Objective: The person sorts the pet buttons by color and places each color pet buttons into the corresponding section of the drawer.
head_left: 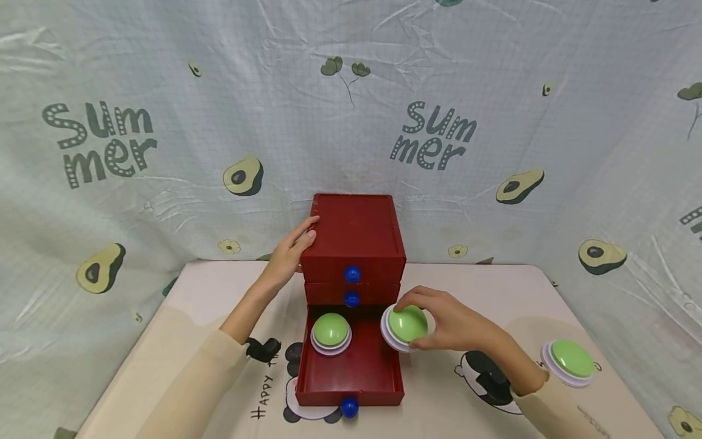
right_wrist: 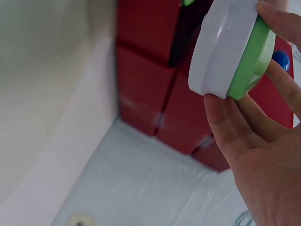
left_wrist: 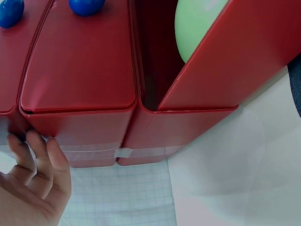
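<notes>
A red drawer cabinet [head_left: 356, 228] with blue round knobs stands at the back of the table. Its bottom drawer [head_left: 351, 381] is pulled out, and one green-and-white push button [head_left: 331, 332] sits inside at the left. My left hand [head_left: 287, 256] rests against the cabinet's upper left side with relaxed fingers. At the drawer's right edge my right hand [head_left: 446, 320] grips a second push button [head_left: 406, 328] by its rim, its green dome facing up toward the head camera. In the right wrist view that button [right_wrist: 225, 52] is held between thumb and fingers, off the table.
A third green-and-white push button [head_left: 570, 363] lies on the table at the right. The two upper drawers [head_left: 329, 294] are closed. A pale tablecloth [head_left: 466, 390] with animal drawings covers the table. Behind hangs a grey curtain [head_left: 307, 122] printed with avocados.
</notes>
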`<state>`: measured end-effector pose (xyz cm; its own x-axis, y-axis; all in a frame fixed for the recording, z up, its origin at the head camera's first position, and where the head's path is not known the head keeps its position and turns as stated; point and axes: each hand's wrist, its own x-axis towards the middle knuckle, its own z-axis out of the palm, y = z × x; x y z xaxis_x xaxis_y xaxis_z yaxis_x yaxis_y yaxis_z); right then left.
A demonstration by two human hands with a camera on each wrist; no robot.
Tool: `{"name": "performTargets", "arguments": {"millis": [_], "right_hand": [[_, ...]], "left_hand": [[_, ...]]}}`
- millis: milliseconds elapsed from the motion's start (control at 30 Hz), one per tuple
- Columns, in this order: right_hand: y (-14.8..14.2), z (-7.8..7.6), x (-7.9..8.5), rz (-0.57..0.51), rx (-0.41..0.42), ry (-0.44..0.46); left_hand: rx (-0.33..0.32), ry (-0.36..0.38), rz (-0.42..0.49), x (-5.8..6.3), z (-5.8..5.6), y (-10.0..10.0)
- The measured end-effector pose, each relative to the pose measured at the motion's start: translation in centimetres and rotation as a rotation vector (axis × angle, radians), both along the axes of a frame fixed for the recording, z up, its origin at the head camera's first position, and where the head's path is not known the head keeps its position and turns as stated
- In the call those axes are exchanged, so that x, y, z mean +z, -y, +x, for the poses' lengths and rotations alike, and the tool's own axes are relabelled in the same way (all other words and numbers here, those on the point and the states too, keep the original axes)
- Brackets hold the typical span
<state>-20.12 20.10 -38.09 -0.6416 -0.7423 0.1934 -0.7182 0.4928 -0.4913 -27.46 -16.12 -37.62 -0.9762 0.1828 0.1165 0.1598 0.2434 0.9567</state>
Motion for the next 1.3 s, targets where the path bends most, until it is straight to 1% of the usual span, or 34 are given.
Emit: {"name": "performTargets", "arguments": {"millis": [100, 233, 467, 700, 900, 1033, 1300], "right_hand": [[1.7, -0.3, 0.1, 0.027, 0.022, 0.018], [3.7, -0.7, -0.2, 0.077, 0.038, 0.043], [6.0, -1.4, -1.8, 0.165, 0.056, 0.091], [6.8, -1.6, -3.4, 0.233, 0.039, 0.072], [7.1, -1.6, -4.4, 0.251, 0.005, 0.03], [7.3, -1.5, -4.8, 0.254, -0.027, 0.016], [7.6, -1.3, -4.9, 0.277, -0.063, -0.018]], "left_hand": [[0.001, 0.004, -0.001, -0.1, 0.0, 0.0], [0.0, 0.005, -0.006, -0.1, 0.0, 0.1], [-0.001, 0.009, 0.002, 0.0, 0.0, 0.0], [-0.004, 0.011, 0.009, 0.0, 0.1, 0.0], [-0.001, 0.008, 0.007, 0.1, 0.1, 0.0], [0.001, 0.007, 0.011, 0.0, 0.0, 0.0], [0.002, 0.016, 0.014, 0.0, 0.0, 0.0]]}}
